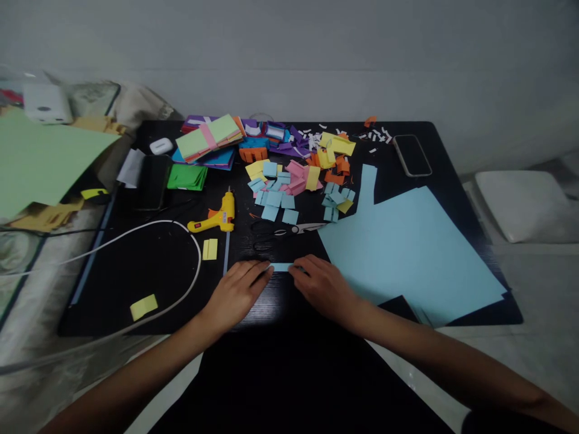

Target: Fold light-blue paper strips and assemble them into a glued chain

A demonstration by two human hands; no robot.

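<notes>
Dark clothing [289, 380] | left hand [235, 292], right hand [326, 288]: grip pinching blue strip [281, 267] | black wood-grained table [131, 262] | grey wall [289, 54] behind

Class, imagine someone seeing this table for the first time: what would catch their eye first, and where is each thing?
Probably the large light-blue sheets, spread over the right side of the black table. Next might come the bright yellow glue gun, left of the middle, and the small coloured paper pieces heaped behind. At the middle front, the left hand and right hand hold a narrow blue strip.
</notes>
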